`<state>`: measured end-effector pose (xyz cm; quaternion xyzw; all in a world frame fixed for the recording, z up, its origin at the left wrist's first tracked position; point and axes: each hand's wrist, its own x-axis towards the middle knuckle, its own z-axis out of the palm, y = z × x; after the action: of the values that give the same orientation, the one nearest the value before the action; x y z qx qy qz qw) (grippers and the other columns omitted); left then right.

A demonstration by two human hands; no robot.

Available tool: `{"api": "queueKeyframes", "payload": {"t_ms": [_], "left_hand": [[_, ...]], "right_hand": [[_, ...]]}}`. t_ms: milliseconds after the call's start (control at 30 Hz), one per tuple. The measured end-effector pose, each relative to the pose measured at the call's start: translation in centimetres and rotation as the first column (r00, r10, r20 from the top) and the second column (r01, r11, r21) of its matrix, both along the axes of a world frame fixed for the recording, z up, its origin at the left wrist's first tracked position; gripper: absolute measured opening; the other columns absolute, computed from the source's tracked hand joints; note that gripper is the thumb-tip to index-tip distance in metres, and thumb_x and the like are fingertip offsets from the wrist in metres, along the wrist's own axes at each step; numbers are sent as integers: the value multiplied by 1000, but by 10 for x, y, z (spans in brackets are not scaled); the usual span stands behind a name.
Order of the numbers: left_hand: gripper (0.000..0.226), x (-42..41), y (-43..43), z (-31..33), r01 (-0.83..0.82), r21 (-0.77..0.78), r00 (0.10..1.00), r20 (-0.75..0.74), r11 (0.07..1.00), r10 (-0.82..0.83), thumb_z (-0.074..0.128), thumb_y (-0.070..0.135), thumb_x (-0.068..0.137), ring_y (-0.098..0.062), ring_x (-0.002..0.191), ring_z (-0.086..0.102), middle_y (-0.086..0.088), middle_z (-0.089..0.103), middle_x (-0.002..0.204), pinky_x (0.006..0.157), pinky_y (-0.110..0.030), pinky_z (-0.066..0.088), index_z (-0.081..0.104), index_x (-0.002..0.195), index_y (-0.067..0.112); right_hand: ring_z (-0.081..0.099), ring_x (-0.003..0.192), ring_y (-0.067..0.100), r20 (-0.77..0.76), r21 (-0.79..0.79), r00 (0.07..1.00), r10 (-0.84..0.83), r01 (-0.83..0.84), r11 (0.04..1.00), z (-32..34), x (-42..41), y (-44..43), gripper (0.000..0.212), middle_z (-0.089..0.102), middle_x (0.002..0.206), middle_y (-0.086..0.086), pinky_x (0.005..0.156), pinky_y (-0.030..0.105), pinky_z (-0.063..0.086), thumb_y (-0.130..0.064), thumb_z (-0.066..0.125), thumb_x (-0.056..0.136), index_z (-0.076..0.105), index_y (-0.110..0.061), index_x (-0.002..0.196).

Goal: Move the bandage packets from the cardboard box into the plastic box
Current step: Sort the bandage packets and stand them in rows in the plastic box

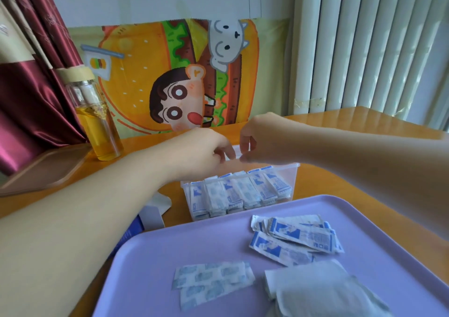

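A clear plastic box (292, 171) stands on the wooden table behind the tray, filled with several upright bandage packets (233, 192) in white and blue. Both hands hover over its far side. My left hand (206, 146) and my right hand (257, 139) have curled fingers that pinch a white bandage packet (238, 150) between them; most of that packet is hidden. More packets lie loose on the purple tray: a blue-printed heap (296, 237) at right and pale strips (211, 280) at the front. A white and blue cardboard box (150, 216) peeks out under my left forearm.
The purple tray (170, 243) fills the foreground, with a folded white sheet (320, 290) at its front right. A glass bottle of yellow liquid (97, 117) stands at the back left beside a red curtain. A cartoon cloth hangs behind; a radiator is at right.
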<state>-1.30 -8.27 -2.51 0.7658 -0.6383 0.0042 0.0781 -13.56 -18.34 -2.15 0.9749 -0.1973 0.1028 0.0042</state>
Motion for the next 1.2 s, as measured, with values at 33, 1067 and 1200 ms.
{"api": "queueKeyframes", "payload": {"t_ms": [33, 1067, 1200], "left_hand": [[35, -7, 11, 1, 17, -41, 1000, -5, 999, -17, 42, 10, 91, -1, 81, 54, 14, 60, 94, 65, -18, 43, 63, 111, 30], [38, -56, 87, -65, -177, 496, 954, -126, 850, 272, 68, 49, 79, -14, 73, 48, 4, 57, 81, 66, -27, 37, 67, 100, 17], [33, -53, 93, -68, -174, 435, 959, -131, 883, 253, 65, 45, 83, -14, 71, 47, 1, 56, 81, 63, -27, 37, 62, 91, 13]], "right_hand": [[50, 70, 13, 39, 18, 999, 19, -20, 1000, 1, -11, 8, 17, 53, 72, -9, 53, 18, 36, -31, 64, 86, 68, -18, 94], [58, 71, 2, -312, 499, 943, 117, 58, 865, -65, -114, 62, 27, 59, 75, -16, 63, 17, 44, -46, 75, 72, 55, -31, 80], [57, 60, -3, -171, 624, 983, 68, 54, 780, -64, -114, 59, 19, 61, 71, -15, 56, 10, 45, -38, 75, 75, 60, -26, 77]]}}
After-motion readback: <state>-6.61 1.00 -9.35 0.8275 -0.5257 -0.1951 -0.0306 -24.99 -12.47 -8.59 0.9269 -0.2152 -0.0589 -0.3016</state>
